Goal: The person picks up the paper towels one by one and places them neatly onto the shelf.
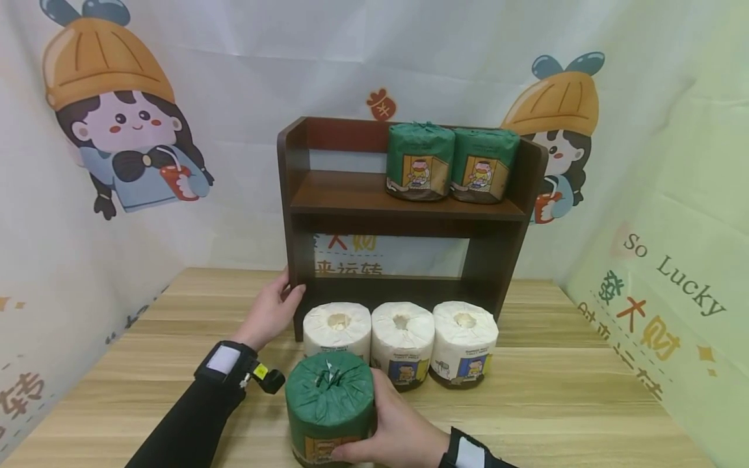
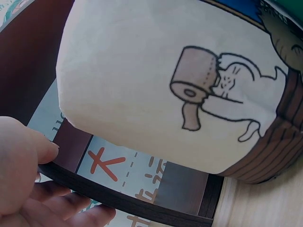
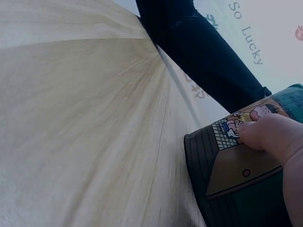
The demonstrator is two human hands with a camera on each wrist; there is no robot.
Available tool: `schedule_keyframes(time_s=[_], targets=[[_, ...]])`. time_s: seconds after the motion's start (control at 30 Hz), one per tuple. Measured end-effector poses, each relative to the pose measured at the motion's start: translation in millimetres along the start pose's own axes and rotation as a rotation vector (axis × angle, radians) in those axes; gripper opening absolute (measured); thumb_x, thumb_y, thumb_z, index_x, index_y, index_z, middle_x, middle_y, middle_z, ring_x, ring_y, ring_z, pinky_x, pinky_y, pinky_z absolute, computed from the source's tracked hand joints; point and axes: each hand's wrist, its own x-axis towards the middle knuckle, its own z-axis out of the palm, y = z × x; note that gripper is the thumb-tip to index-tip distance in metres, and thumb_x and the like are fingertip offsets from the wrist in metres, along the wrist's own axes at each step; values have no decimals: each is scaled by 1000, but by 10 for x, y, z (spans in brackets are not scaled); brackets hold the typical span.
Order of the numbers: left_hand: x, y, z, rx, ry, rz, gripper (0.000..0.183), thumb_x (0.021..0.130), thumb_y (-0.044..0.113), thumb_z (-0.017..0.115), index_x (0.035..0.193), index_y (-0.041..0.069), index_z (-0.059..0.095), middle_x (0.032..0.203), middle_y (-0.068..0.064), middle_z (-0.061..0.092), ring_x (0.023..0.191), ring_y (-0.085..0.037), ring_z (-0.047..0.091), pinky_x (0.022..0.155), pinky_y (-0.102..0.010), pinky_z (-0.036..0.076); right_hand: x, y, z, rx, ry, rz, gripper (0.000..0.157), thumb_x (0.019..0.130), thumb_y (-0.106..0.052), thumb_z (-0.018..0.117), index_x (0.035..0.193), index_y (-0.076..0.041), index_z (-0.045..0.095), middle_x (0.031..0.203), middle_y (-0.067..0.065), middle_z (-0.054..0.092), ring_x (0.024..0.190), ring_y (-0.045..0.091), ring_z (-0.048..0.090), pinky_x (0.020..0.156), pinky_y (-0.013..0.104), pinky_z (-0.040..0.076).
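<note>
In the head view my left hand [image 1: 270,315] grips the left side panel of a dark brown two-tier shelf [image 1: 404,221]. The left wrist view shows the thumb on one face of the panel [image 2: 132,198] and fingers on the other. My right hand [image 1: 404,426] holds a green-wrapped toilet roll [image 1: 329,396] upright at the front, thumb across its printed side. Behind it, three white-wrapped toilet rolls [image 1: 404,331] stand in a row at the foot of the shelf; the green roll partly hides the left one. Whether the held roll touches the table cannot be told.
Two more green-wrapped toilet rolls [image 1: 421,162] stand side by side at the right end of the upper tier. A wood-grain table [image 1: 556,390] lies beneath everything. Printed cloth [image 1: 246,117] hangs behind and at both sides.
</note>
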Motion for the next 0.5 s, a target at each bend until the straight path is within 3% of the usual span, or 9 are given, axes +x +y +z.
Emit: schedule_keyframes(time_s=[0.5], targets=[[3, -6, 9, -3, 11, 15, 51, 106, 21, 49, 155, 18, 32, 148, -17, 39, 126, -36, 43, 98, -54, 45, -15, 44, 23, 73, 2, -66, 97, 71, -33, 90, 142, -34, 25, 137, -10, 43, 123, 10, 44, 107, 51, 35]])
